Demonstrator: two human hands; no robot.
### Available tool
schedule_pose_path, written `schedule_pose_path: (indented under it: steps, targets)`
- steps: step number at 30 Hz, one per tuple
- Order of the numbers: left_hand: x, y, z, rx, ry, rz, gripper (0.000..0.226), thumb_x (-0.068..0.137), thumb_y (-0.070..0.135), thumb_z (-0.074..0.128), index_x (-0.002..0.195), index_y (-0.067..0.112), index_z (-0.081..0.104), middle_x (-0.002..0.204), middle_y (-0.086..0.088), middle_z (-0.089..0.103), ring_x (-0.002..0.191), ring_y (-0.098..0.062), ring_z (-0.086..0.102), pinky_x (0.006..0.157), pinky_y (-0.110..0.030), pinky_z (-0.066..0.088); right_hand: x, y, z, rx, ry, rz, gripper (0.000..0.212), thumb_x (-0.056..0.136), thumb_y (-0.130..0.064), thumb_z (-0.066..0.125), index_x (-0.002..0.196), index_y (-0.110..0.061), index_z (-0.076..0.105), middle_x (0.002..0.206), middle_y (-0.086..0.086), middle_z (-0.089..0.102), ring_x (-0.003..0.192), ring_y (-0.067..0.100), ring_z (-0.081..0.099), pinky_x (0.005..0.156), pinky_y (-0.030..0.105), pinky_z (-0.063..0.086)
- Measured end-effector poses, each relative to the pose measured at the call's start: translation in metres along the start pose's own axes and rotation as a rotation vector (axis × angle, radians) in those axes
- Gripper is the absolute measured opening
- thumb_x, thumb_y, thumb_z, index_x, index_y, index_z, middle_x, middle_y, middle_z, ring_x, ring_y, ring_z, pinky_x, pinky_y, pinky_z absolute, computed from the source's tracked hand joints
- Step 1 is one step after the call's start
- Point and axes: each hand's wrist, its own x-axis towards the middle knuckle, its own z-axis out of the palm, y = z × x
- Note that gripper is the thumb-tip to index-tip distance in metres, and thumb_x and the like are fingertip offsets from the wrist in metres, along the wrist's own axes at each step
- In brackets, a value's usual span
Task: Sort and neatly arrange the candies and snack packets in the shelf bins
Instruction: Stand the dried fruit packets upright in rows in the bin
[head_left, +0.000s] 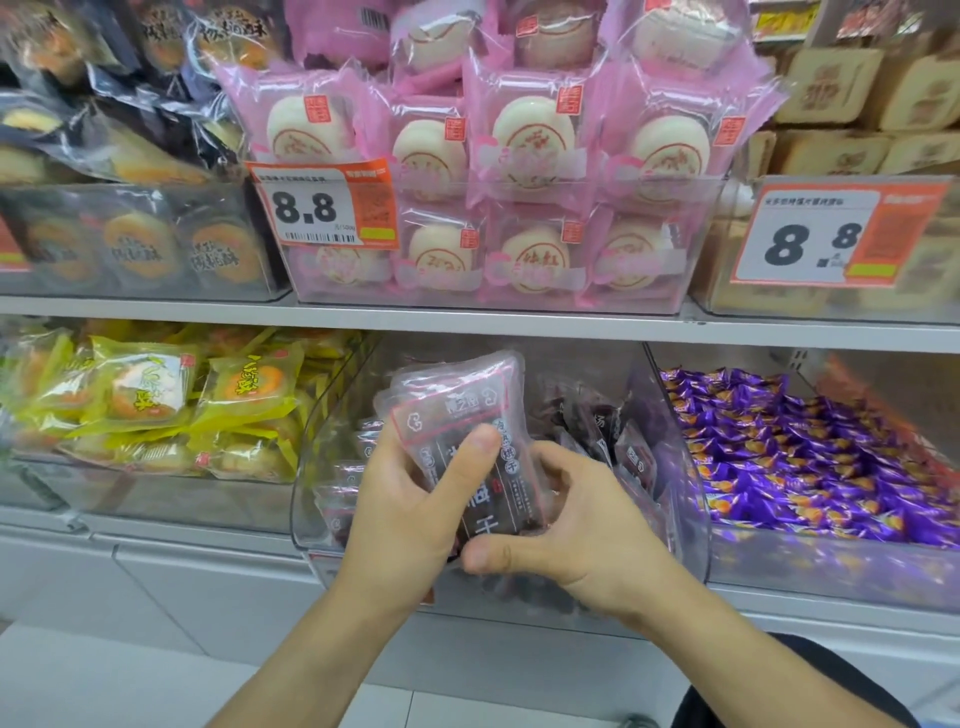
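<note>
Two shelf levels fill the view, the upper shelf (467, 317) carrying clear bins: dark-wrapped pastries (140, 244) at the left edge, pink-wrapped white cakes (519, 150) in the middle, tan boxed cakes (841, 93) at the right edge, with two orange price tags (324, 208) reading 8.8 on the bin fronts. On the lower shelf, yellow-wrapped pastries (156, 400) fill the left bin, purple-wrapped candies (810, 457) the right bin, and a clear curved bin (691, 467) between them holds dark snack packets (618, 441). In front of that middle bin both hands hold a small stack of clear packets (457, 421) with dark contents, upright. The left hand (400, 509) has its grip closed on the stack, thumb across the front; the right hand (571, 525) curls round the stack's lower right, thumb under its bottom edge.
</note>
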Motion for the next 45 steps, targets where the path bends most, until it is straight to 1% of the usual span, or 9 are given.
schedule_pose_path:
  steps: [7, 10, 12, 17, 23, 31, 36, 40, 45]
  targets:
    - [-0.004, 0.002, -0.002, -0.065, -0.125, -0.087, 0.063, 0.072, 0.051, 0.07, 0.123, 0.015, 0.06, 0.107, -0.004, 0.074, 0.103, -0.022, 0.07, 0.087, -0.04, 0.058, 0.003, 0.003, 0.003, -0.061, -0.023, -0.03, 0.08, 0.046, -0.04, 0.096, 0.115, -0.025, 0.058, 0.1, -0.004, 0.075, 0.086, 0.022, 0.074, 0.076, 0.047, 0.06]
    - [-0.004, 0.007, -0.004, -0.025, -0.187, -0.053, 0.046, 0.085, 0.04, 0.072, 0.119, 0.012, 0.061, 0.1, 0.0, 0.076, 0.093, -0.015, 0.072, 0.074, -0.022, 0.057, 0.003, -0.003, 0.004, 0.039, -0.097, -0.036, 0.072, 0.064, -0.049, 0.087, 0.122, -0.025, 0.052, 0.09, -0.004, 0.073, 0.066, 0.025, 0.072, 0.056, 0.036, 0.056]
    - [-0.004, 0.009, -0.007, 0.009, -0.191, -0.031, 0.043, 0.084, 0.038, 0.07, 0.117, 0.013, 0.062, 0.1, 0.004, 0.076, 0.092, -0.01, 0.072, 0.073, -0.017, 0.054, 0.003, -0.008, 0.003, 0.004, -0.095, -0.063, 0.073, 0.072, -0.064, 0.072, 0.129, -0.024, 0.049, 0.104, -0.01, 0.072, 0.092, 0.017, 0.072, 0.078, 0.032, 0.056]
    - [-0.005, 0.002, -0.015, 0.219, -0.188, 0.056, 0.051, 0.069, 0.053, 0.077, 0.112, 0.029, 0.063, 0.104, 0.014, 0.072, 0.097, -0.003, 0.068, 0.077, -0.013, 0.05, 0.011, -0.008, -0.015, -0.041, -0.189, -0.105, 0.066, 0.07, -0.013, 0.088, 0.129, -0.017, 0.059, 0.124, 0.0, 0.069, 0.117, 0.018, 0.064, 0.104, 0.04, 0.048]
    - [0.003, 0.003, -0.035, 0.496, -0.189, 0.148, 0.08, 0.056, 0.097, 0.046, 0.12, 0.049, 0.055, 0.111, 0.015, 0.052, 0.104, 0.004, 0.055, 0.084, -0.01, 0.041, 0.028, -0.013, -0.021, -0.105, -0.133, -0.172, 0.071, 0.066, -0.007, 0.091, 0.128, -0.014, 0.057, 0.122, 0.0, 0.07, 0.116, 0.018, 0.065, 0.103, 0.04, 0.048]
    - [0.025, -0.022, -0.076, 1.127, -0.372, 0.155, 0.106, 0.063, 0.087, 0.047, 0.149, 0.027, 0.032, 0.143, 0.01, 0.032, 0.138, -0.008, 0.021, 0.117, -0.03, 0.025, 0.08, 0.007, -0.017, -0.392, 0.141, -0.313, 0.062, 0.066, -0.008, 0.091, 0.106, -0.023, 0.046, 0.093, -0.004, 0.065, 0.085, 0.013, 0.066, 0.077, 0.025, 0.053]
    - [0.028, -0.034, -0.081, 1.051, -0.378, -0.005, 0.089, 0.077, 0.066, 0.065, 0.148, 0.022, 0.033, 0.146, 0.004, 0.035, 0.137, -0.014, 0.034, 0.109, -0.029, 0.033, 0.128, 0.026, -0.006, -0.52, 0.157, -0.168, 0.071, 0.065, -0.011, 0.092, 0.115, -0.026, 0.044, 0.096, -0.014, 0.059, 0.078, -0.012, 0.061, 0.072, 0.007, 0.047]
    - [0.032, -0.041, -0.082, 1.189, -0.393, 0.027, 0.068, 0.081, 0.063, 0.062, 0.129, 0.016, 0.054, 0.126, -0.001, 0.051, 0.121, -0.022, 0.047, 0.101, -0.039, 0.041, 0.177, 0.043, -0.002, -0.424, 0.287, -0.01, 0.074, 0.063, -0.009, 0.092, 0.12, -0.015, 0.046, 0.106, -0.004, 0.059, 0.102, 0.014, 0.059, 0.084, 0.019, 0.046]
    - [0.036, -0.048, -0.083, 1.206, -0.386, 0.074, 0.062, 0.082, 0.066, 0.058, 0.125, 0.02, 0.058, 0.122, 0.001, 0.052, 0.117, -0.019, 0.047, 0.099, -0.038, 0.042, 0.209, 0.078, -0.007, -0.215, 0.349, 0.187, 0.074, 0.054, -0.005, 0.095, 0.12, -0.006, 0.061, 0.099, -0.003, 0.073, 0.083, 0.004, 0.069, 0.062, 0.012, 0.053]
